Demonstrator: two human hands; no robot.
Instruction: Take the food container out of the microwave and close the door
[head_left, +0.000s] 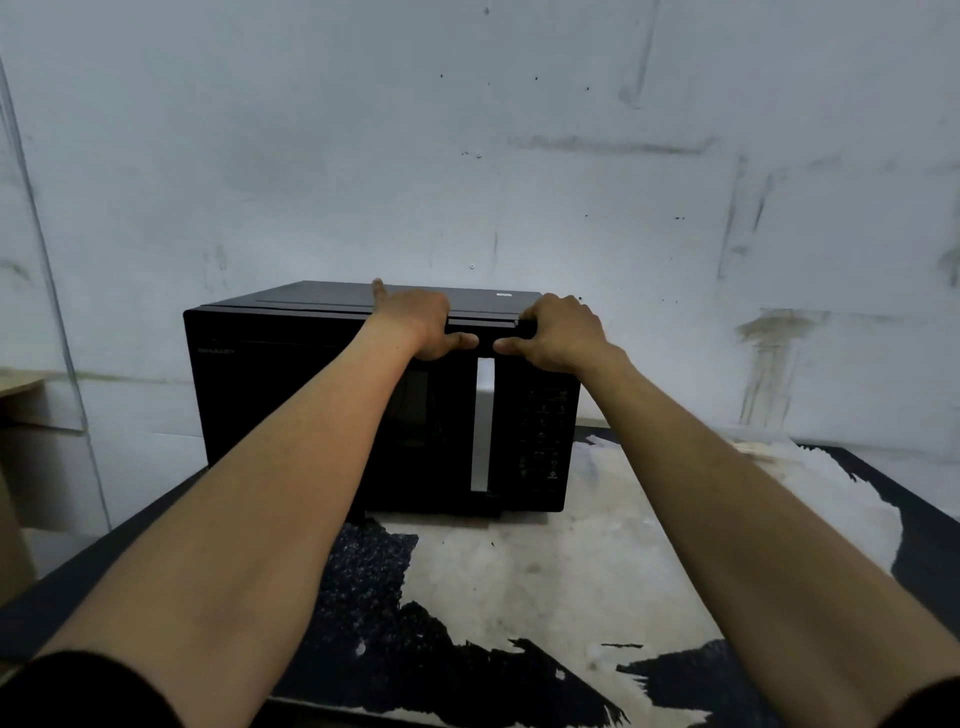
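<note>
both hands | grip on microwave top edge | door shut

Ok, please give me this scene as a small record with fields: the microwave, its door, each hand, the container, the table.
microwave: black, standing on the table
door: looks shut, silver handle upright
left hand: resting on the top front edge, thumb on the door face
right hand: gripping the top front corner above the button panel
container: not visible
table: dark top with white worn patches
</note>
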